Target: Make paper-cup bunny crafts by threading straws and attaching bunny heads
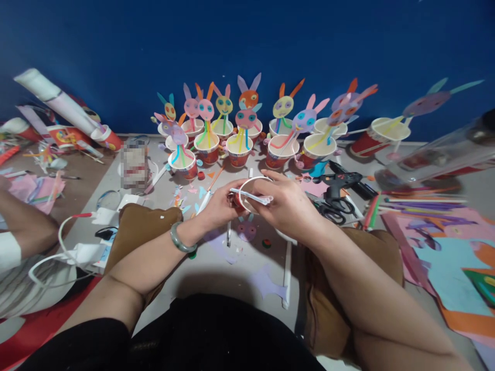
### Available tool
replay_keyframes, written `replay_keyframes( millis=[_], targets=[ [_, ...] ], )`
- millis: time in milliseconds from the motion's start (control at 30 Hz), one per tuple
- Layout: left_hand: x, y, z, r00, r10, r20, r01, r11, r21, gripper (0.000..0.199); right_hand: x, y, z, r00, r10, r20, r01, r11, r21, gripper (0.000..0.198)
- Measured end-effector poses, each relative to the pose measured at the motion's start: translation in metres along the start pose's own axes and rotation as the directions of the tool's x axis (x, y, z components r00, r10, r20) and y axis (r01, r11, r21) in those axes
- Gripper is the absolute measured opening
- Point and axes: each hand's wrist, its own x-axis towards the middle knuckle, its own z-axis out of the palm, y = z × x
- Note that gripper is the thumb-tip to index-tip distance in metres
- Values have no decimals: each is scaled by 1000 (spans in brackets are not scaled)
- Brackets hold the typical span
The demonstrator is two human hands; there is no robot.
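Observation:
A red and white paper cup [236,200] is held between my two hands over the table, its round opening turned up toward me. Folded white strips, perhaps straws, [252,196] lie across the opening. My left hand [222,206] is closed around the cup's left side. On the right side, my right hand [288,201] curls over the rim, its fingertips partly hidden by the cup and strips. Below the cup, a purple paper rabbit face [246,231] lies on the table, near a slim pen-like tool [229,236].
Several cups with paper animal heads on straws [240,149] stand along the blue wall. To the right are a black glue gun [342,183], scissors [334,208], a clear bottle [436,149] and coloured paper [441,268]. Another person's arm [29,216], chargers and cables [83,252] are on the left.

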Motion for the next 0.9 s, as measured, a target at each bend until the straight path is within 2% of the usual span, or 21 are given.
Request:
replay_keyframes(
  millis=[167, 367, 500, 767, 833, 900],
  targets=[
    [-1, 4, 4, 995, -71, -73, 70, 997, -8, 75, 1, 2, 5, 999, 42, -18, -41, 999, 13, 15],
    [-2, 1, 7, 989, -103, -107, 91, 989, -116, 71, 2, 4, 5, 999, 33, 6, -33, 999, 2, 19],
    [-2, 1, 8, 986, -106, -132, 86, 985, -148, 71, 2, 4, 8, 999, 43, -9, -43, 999, -26, 16],
    [-5, 3, 12, 982, -106, -158, 69, 973, -220, 72, 0, 4, 12, 975, 158, -155, -164, 986, -27, 16],
    [-6, 3, 12, 981, -101, -164, 62, 971, -230, 72, 1, 3, 10, 974, 168, -152, -170, 986, 0, 16],
    [-6, 2, 11, 982, -95, -162, 53, 968, -246, 72, 2, 2, 7, 986, 127, -112, -124, 992, 26, 16]
  ],
)
